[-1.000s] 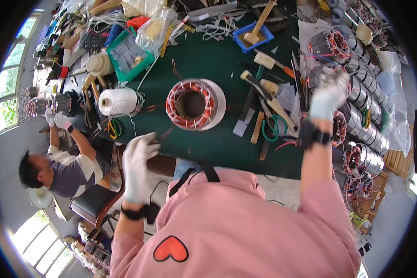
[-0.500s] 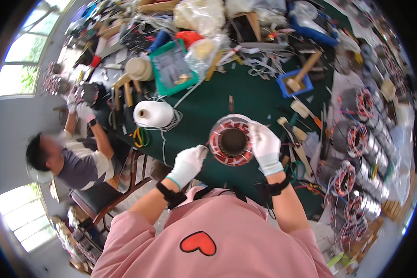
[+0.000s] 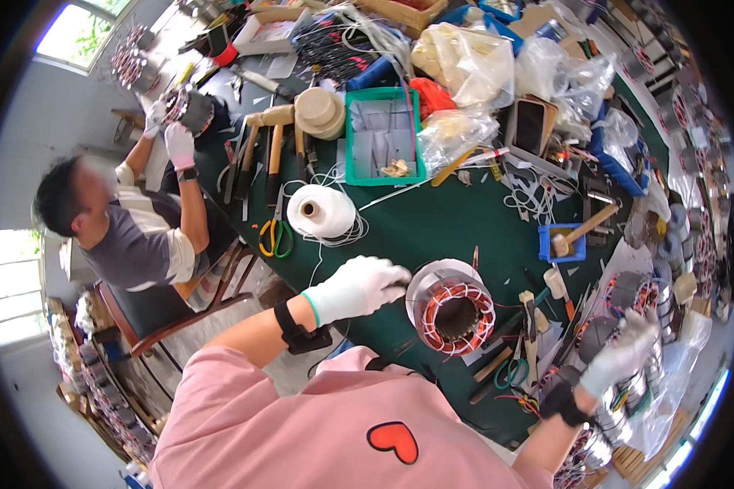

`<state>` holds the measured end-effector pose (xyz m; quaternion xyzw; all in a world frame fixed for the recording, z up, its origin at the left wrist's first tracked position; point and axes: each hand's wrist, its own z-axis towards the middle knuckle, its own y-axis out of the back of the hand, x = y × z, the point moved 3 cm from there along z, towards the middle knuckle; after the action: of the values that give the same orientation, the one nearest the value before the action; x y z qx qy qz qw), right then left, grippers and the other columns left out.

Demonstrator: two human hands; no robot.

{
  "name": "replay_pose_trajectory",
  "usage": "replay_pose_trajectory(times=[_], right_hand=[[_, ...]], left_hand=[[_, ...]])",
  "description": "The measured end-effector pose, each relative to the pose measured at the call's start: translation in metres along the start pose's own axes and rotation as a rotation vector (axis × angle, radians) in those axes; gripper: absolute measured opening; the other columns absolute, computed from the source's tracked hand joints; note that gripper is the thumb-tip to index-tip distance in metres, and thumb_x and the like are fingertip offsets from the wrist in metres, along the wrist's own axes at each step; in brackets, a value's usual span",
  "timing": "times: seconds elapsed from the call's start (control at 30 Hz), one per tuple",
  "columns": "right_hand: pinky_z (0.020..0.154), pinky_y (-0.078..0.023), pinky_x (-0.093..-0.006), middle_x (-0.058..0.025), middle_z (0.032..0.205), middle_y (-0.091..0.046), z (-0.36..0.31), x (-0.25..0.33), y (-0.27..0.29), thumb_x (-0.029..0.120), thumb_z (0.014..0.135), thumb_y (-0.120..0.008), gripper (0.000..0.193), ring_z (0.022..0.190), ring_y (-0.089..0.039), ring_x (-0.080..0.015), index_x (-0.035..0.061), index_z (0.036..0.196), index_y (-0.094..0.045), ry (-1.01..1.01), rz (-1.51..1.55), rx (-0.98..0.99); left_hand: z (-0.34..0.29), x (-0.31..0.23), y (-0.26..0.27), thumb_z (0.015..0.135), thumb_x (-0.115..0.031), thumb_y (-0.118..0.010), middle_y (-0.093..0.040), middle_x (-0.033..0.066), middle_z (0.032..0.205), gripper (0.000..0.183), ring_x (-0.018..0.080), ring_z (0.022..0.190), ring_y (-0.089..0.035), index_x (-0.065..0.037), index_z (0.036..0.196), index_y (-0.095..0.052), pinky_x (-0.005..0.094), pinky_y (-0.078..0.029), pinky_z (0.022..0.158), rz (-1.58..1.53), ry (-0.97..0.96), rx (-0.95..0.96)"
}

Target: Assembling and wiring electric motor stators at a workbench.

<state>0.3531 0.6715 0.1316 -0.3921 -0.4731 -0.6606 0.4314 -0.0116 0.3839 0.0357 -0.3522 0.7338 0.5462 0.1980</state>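
On the green tabletop (image 3: pixel 375 218), toward its left edge, scissors (image 3: pixel 278 217) and a white thread cone (image 3: pixel 329 213) are lying; the left hand (image 3: pixel 363 288), fingers loosely bent, is hovering just beside the wound stator (image 3: pixel 432 308) resting near the front edge. The tabletop is stretching from cone to blue tray (image 3: pixel 544 244). A mallet (image 3: pixel 555 284) is lying before the right hand (image 3: pixel 625 352), too blurred to tell its grip, by the right edge's stators (image 3: pixel 595 336).

Daylight bright, coming in from windows on my left: upper window (image 3: pixel 75 39) pale, lower window (image 3: pixel 10 285) burnt nearly white. Shadows soft; green table (image 3: pixel 404 220) reads dark. Glints on the plastic bag (image 3: pixel 463 65). My right hand (image 3: pixel 628 350) smeared by blur, my left hand (image 3: pixel 357 289) crisper. Straight edges bow outward; far-right clutter (image 3: pixel 700 191) soft; black rounds off the corners.
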Motion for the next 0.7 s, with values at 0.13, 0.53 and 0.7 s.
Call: replay_pose_trajectory(times=[0.13, 0.53, 0.7], right_hand=[[0.081, -0.059, -0.0408, -0.0196, 0.110, -0.070, -0.075, 0.100, 0.012, 0.012, 0.103, -0.055, 0.024, 0.097, -0.070, -0.0330, -0.0044, 0.120, -0.062, 0.934, -0.480, 0.335], [0.075, -0.058, -0.0377, -0.0137, 0.100, -0.072, -0.099, 0.063, 0.030, 0.017, 0.101, -0.059, 0.020, 0.089, -0.071, -0.0270, 0.0011, 0.110, -0.067, 0.971, -0.511, 0.503], [0.075, -0.057, -0.0373, -0.0132, 0.099, -0.072, -0.107, 0.060, -0.034, 0.018, 0.100, -0.059, 0.020, 0.088, -0.071, -0.0262, 0.0017, 0.108, -0.067, 0.907, -0.157, 0.708]], left_hand=[[0.013, 0.002, 0.026, 0.094, -0.019, -0.062, -0.067, 0.0141, 0.088, 0.022, 0.0340, 0.085, -0.066, -0.007, 0.111, -0.067, 0.0443, -0.053, 0.075, -0.069, -0.084, -0.326], [-0.016, 0.038, -0.007, 0.096, -0.020, -0.060, -0.070, 0.0139, 0.099, 0.021, 0.0334, 0.094, -0.067, -0.008, 0.111, -0.066, 0.0433, -0.054, 0.081, -0.254, 0.173, -0.320], [-0.037, 0.041, -0.011, 0.097, -0.024, -0.059, -0.069, 0.0148, 0.093, 0.023, 0.0310, 0.077, -0.068, -0.007, 0.111, -0.066, 0.0436, -0.055, 0.072, -0.138, 0.067, -0.475]])
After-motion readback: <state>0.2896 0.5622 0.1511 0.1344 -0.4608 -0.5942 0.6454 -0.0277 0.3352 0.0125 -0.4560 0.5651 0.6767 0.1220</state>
